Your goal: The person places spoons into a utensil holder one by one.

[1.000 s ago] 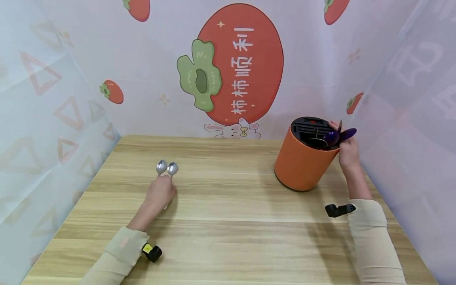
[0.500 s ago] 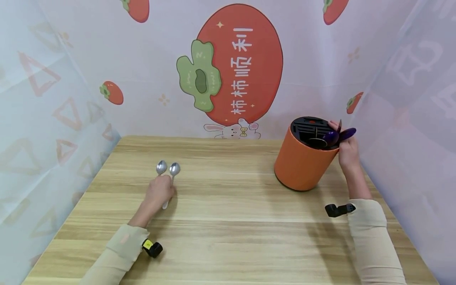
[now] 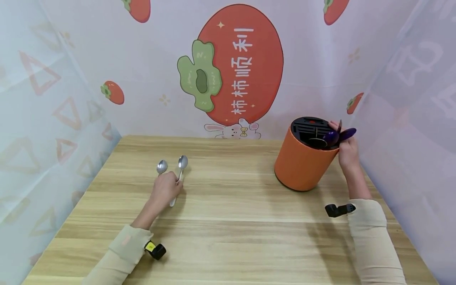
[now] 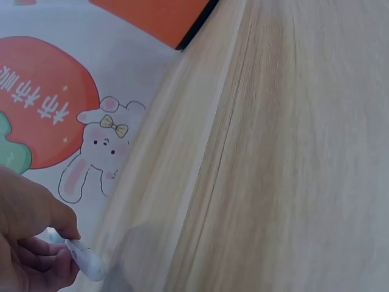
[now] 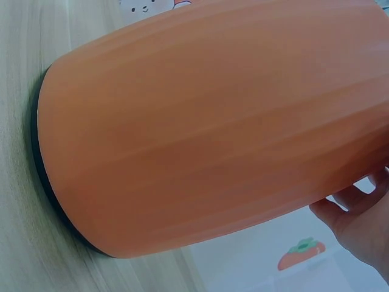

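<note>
My left hand (image 3: pixel 166 187) pinches a metal spoon (image 3: pixel 183 162) by its handle over the left part of the table. In the left wrist view, the pale handle end (image 4: pixel 90 263) sticks out past the thumb and fingers. A second metal spoon (image 3: pixel 162 166) lies just left of it, its handle hidden under the hand. At the back right stands an orange utensil holder (image 3: pixel 303 162) with a black slotted top. My right hand (image 3: pixel 348 156) grips its right side near the rim, fingertips behind it. Purple utensils (image 3: pixel 332 137) with glossy rounded ends poke out of the top.
The wooden table (image 3: pixel 235 237) meets a printed cloth backdrop (image 3: pixel 149 51) at its back edge. Cloth walls also rise along the left and right sides. A small camera (image 3: pixel 156 250) sits on the left wrist, another camera (image 3: pixel 336 209) on the right.
The left hand has shifted right and slightly away with its spoon, so the two spoon bowls are now farther apart. The right hand and the utensil holder have stayed still.
</note>
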### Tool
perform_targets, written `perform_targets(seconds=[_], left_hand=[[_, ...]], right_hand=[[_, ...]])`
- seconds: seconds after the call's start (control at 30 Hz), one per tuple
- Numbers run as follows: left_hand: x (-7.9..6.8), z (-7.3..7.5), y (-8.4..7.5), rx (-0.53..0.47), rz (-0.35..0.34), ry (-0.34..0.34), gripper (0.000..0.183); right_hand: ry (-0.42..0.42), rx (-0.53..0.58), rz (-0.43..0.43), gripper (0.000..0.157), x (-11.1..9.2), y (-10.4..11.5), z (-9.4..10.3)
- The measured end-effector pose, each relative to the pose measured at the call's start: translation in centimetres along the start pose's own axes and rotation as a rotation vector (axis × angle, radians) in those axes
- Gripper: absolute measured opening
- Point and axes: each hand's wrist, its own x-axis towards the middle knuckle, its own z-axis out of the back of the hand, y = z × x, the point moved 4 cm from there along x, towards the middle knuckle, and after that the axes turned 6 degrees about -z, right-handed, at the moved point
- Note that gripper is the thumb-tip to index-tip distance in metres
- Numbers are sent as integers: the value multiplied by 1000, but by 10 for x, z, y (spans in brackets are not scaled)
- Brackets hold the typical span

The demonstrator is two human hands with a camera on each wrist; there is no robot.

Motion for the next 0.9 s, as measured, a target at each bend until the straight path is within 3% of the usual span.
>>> perform_targets(seconds=[0.13, 0.37, 0.57, 0.9], left_hand=[[-1, -1, -9, 3, -28, -57, 34], [-3, 0, -25, -67, -12, -118, 11], [-2, 1, -41, -122, -59, -164, 10], [2, 3, -67, -178, -80, -191, 8]], right_hand=[[10, -13, -1, 49, 1, 1, -1], [13, 30, -1, 50, 3, 1, -4], [12, 57, -4, 52, 3, 1, -2], [11, 64, -31, 57, 2, 0, -2]])
